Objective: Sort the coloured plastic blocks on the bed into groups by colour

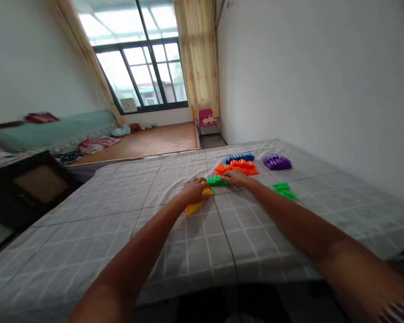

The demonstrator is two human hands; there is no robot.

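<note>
My left hand (195, 190) lies palm down with curved fingers, its fingertips at the left end of the green row (216, 180); I cannot tell whether they pinch it. My right hand (234, 178) reaches in from the other side, fingers at the row's right end, and I cannot tell how tightly they close either. So the row sits between my two hands, a short, ridged strip that looks like bright, smooth plastic.

The yellow pile (192, 208) shows under and beside my left hand, lumpy and partly covered. Just beyond my right hand is the orange pile (241, 165), knobbly and glossy, with the blue pile (239, 158) close behind it. The purple pile (276, 162) stands apart to the right, its narrow pieces shiny and packed together. Nearer my right forearm lies the green pile (283, 190), of slim, stick-like pieces.

Everything rests on a soft grey cloth (114, 215), checked with pale and dark lines and lightly creased around the pieces. The single pieces are too small to make out.
</note>
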